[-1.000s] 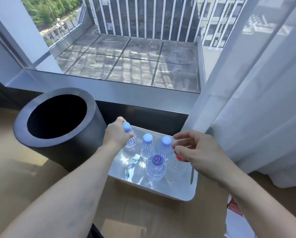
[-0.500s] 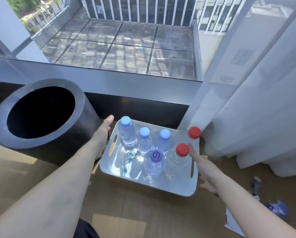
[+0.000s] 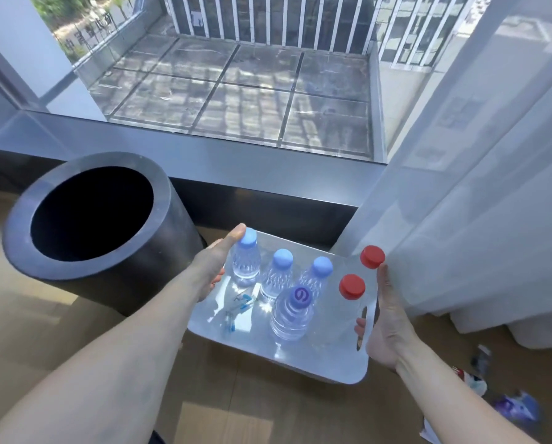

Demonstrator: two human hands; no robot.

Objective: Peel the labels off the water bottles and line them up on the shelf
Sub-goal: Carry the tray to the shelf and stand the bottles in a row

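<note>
- The white tray (image 3: 332, 373) sits low on the wooden floor (image 3: 76, 331), right under the window.
- 6 water bottles (image 3: 292, 318) stand up in the tray. 3 have light blue caps, 1 has a purple cap and 2 have red caps (image 3: 351, 287). I see no labels left on them.
- The left hand (image 3: 214, 264) is on the tray's left wall. Its fingers look curled in there and its thumb points up by a blue cap.
- The right hand (image 3: 388, 318) grips the tray's right wall. A fingertip pokes through the handle slot.
- I think the step now is to lift the whole tray with both hands.
- To do it well, keep both sides at the same height and go slowly. The bottles stand loose and close together, so a tilt could knock them over like pins.
- The 2 bottles with red caps stand next to the right hand, so it should not bump them.
- A small label scrap (image 3: 236, 310) lies in the tray. It may need to go out first.
- The grey ledge (image 3: 236, 168) above may be the shelf, but I am not sure.
- A big dark bin (image 3: 159, 270) touches the left arm, so there is little room on that side.
- The white curtain (image 3: 476, 219) hangs just beside the right hand and could catch a cap.
- Torn bits (image 3: 511, 405) lie on the floor at the right.
</note>
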